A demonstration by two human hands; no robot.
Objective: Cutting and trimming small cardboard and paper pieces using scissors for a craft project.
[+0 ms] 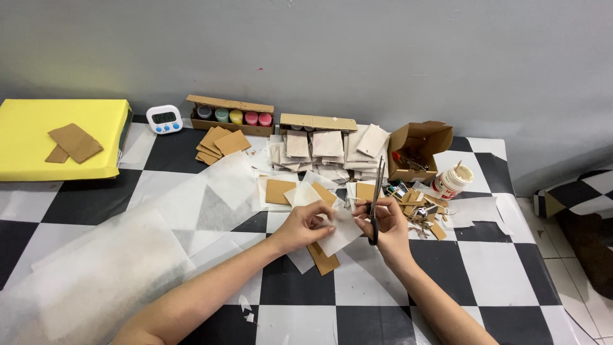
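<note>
My left hand (305,225) pinches a small square of thin white paper (341,231) over the checkered table. My right hand (385,220) grips black scissors (377,195); their blades point up and away from me and look shut. Both hands meet at the paper's top edge. Under the hands lies a brown cardboard piece (324,260) with more white paper. Several cardboard squares wrapped in white paper (292,190) lie just beyond the hands.
A pile of white-wrapped squares (329,150) sits behind. Also there: a box of paint pots (233,116), a white timer (164,119), a yellow box (60,137), an open carton (418,150), a glue jar (451,181), cardboard scraps (421,207), large tissue sheets (108,268).
</note>
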